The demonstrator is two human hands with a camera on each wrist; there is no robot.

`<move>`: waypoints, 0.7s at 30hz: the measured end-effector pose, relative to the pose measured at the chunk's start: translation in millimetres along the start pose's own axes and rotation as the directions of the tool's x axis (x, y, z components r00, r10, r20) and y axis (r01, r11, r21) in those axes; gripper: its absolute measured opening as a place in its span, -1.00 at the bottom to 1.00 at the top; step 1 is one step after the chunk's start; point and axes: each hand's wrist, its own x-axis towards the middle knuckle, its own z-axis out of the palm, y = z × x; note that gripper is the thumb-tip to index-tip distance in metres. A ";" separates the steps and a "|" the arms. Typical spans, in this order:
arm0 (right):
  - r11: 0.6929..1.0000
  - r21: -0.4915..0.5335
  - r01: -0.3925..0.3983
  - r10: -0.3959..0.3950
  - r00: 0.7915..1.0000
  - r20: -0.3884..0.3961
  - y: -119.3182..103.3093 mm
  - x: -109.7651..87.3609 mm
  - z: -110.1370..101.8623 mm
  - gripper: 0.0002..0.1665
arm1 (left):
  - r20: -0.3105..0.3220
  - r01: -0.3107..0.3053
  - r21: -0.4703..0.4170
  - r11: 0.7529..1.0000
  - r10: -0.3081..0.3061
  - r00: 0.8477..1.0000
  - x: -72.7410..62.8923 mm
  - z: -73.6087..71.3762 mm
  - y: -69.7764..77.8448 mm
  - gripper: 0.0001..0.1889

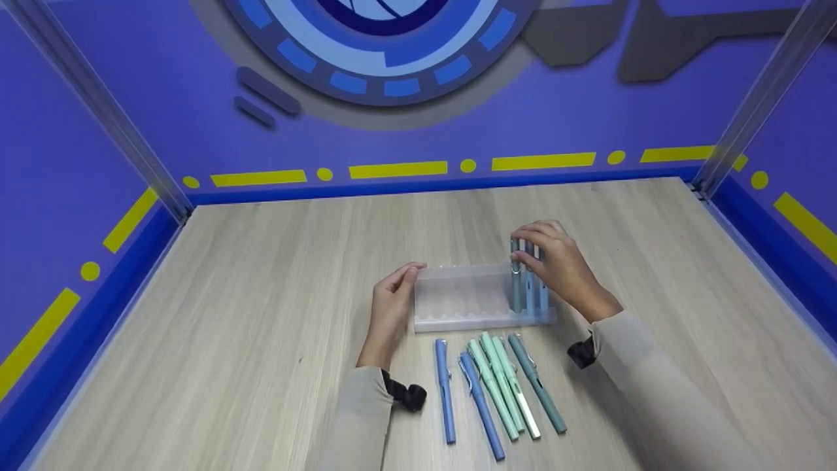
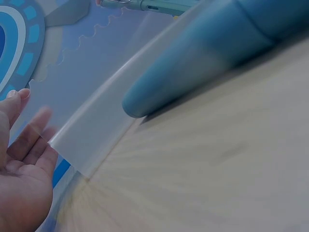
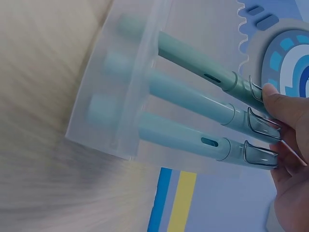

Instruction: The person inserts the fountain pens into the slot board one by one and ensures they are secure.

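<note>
A translucent pen stand (image 1: 461, 291) stands on the table, and my left hand (image 1: 391, 307) holds its left edge between thumb and fingers. Three capped pens stand upright in its right end: a grey-green pen (image 1: 516, 288) and two light blue pens (image 1: 530, 296). At the top of the grey-green pen, my right hand (image 1: 565, 265) pinches the cap. The right wrist view shows the thumb on this green pen (image 3: 193, 63) near its clip, with the lower ends of all three behind the stand's cloudy front ledge (image 3: 104, 96).
In front of the stand lie several loose pens: a blue pen (image 1: 444, 392), another blue pen (image 1: 482, 407), mint green pens (image 1: 494, 386) side by side, and a dark green pen (image 1: 537, 386). Purple panels (image 1: 405, 147) border the wooden table (image 1: 261, 294) at the back and sides.
</note>
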 end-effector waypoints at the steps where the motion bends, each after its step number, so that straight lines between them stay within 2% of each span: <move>1: 1.000 0.002 -0.003 0.003 1.000 0.003 -0.1 0.0 -0.2 -0.66 | -0.001 0.002 0.000 1.000 -0.002 1.000 0.1 0.2 0.2 -0.68; 11: 1.000 -0.001 -0.013 0.013 1.000 -0.002 1.0 0.1 0.8 -0.61 | -0.003 0.015 0.001 1.000 -0.015 1.000 -0.1 1.0 1.2 -0.70; 21: 1.000 0.020 -0.021 0.022 0.999 -0.050 1.6 -3.8 -1.1 -0.50 | -0.004 -0.003 -0.025 1.000 0.003 1.000 0.7 1.4 0.1 -0.67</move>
